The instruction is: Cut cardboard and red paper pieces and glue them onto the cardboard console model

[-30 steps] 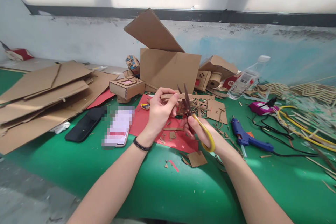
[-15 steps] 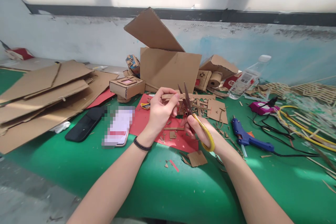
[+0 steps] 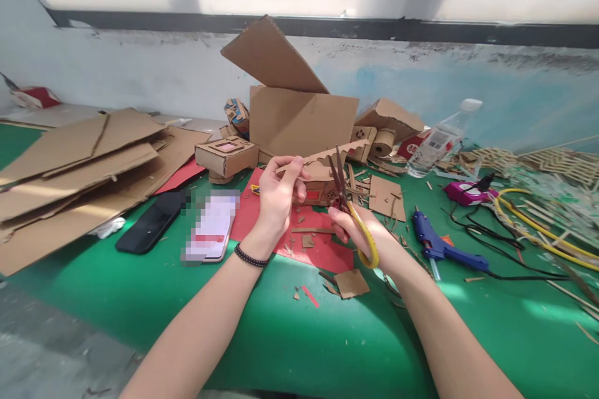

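Observation:
My left hand [image 3: 279, 190] pinches a long, narrow cardboard strip [image 3: 322, 154] with a notched edge, slanting up to the right. In my right hand [image 3: 353, 224] is a pair of scissors [image 3: 359, 224] with yellow handles, blades parted and pointing up beside the strip. I cannot tell whether the blades touch it. Behind and below the strip, partly hidden by my hands, a small cardboard box [image 3: 316, 192] with a red patch stands on red paper [image 3: 299, 255]. Cardboard scraps [image 3: 352, 283] lie around it.
Cardboard sheets [image 3: 79, 181], a black phone [image 3: 152, 221] and a lit phone [image 3: 213, 224] lie left. Cardboard panels [image 3: 304, 118] stand at the back. On the right are a plastic bottle [image 3: 442, 137], a blue glue gun [image 3: 444, 249], black cords and a yellow coil [image 3: 543, 234].
The strip has swung up at its right end, showing its notched edge and uncovering the small box behind. The scissors have shifted slightly right, away from my left hand.

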`<state>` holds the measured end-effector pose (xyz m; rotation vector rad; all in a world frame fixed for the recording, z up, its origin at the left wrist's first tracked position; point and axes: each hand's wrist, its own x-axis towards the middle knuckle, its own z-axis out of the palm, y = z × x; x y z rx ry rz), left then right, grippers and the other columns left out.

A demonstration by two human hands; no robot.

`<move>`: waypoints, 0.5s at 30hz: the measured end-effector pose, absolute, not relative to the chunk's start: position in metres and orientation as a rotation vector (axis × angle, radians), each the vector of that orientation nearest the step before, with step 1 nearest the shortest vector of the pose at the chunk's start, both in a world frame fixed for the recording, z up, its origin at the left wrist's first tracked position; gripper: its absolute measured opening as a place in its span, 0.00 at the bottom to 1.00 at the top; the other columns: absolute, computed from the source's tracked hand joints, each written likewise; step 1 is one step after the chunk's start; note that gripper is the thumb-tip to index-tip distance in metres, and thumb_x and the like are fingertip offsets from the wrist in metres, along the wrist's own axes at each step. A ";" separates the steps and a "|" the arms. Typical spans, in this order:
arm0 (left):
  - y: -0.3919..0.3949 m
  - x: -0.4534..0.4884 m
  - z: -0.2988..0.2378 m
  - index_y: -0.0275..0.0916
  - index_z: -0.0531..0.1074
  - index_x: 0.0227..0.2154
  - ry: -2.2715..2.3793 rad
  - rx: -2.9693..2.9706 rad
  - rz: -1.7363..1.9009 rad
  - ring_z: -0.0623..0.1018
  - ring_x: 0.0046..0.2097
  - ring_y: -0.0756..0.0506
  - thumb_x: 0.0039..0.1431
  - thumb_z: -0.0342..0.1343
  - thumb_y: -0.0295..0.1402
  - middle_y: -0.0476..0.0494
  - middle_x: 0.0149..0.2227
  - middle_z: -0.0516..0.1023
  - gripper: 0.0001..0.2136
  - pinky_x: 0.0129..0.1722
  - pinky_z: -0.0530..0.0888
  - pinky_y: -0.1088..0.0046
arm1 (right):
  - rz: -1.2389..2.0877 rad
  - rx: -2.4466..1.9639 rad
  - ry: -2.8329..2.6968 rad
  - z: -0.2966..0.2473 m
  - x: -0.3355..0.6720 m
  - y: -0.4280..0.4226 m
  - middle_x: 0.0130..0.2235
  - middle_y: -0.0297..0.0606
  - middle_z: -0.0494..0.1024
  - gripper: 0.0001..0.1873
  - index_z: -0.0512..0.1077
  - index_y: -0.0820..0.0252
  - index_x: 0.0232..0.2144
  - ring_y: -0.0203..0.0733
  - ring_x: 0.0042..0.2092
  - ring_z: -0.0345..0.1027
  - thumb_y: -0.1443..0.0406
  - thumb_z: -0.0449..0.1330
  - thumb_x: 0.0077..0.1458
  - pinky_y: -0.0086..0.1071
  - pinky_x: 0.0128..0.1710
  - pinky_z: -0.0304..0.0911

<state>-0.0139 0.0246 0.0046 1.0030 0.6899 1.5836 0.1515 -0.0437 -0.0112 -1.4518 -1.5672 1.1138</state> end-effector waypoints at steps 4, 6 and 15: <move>0.027 -0.016 0.004 0.40 0.67 0.34 0.735 1.028 1.701 0.70 0.18 0.56 0.57 0.69 0.47 0.53 0.26 0.78 0.20 0.18 0.64 0.79 | 1.129 -1.520 -1.444 -0.017 0.153 -0.038 0.21 0.30 0.64 0.22 0.62 0.53 0.24 0.38 0.25 0.55 0.46 0.59 0.58 0.32 0.24 0.54; 0.026 -0.018 0.003 0.40 0.67 0.33 0.765 1.077 1.780 0.71 0.18 0.55 0.59 0.67 0.48 0.53 0.25 0.77 0.19 0.18 0.65 0.78 | 1.136 -1.526 -1.333 -0.020 0.156 -0.035 0.21 0.29 0.63 0.22 0.62 0.53 0.24 0.37 0.24 0.55 0.46 0.61 0.56 0.32 0.23 0.52; 0.017 -0.019 0.007 0.40 0.71 0.30 0.891 1.363 1.508 0.69 0.17 0.54 0.58 0.67 0.50 0.55 0.18 0.71 0.19 0.16 0.65 0.79 | 0.611 -1.201 -0.921 -0.015 0.172 -0.028 0.30 0.31 0.69 0.21 0.70 0.55 0.34 0.36 0.29 0.60 0.46 0.68 0.54 0.31 0.29 0.59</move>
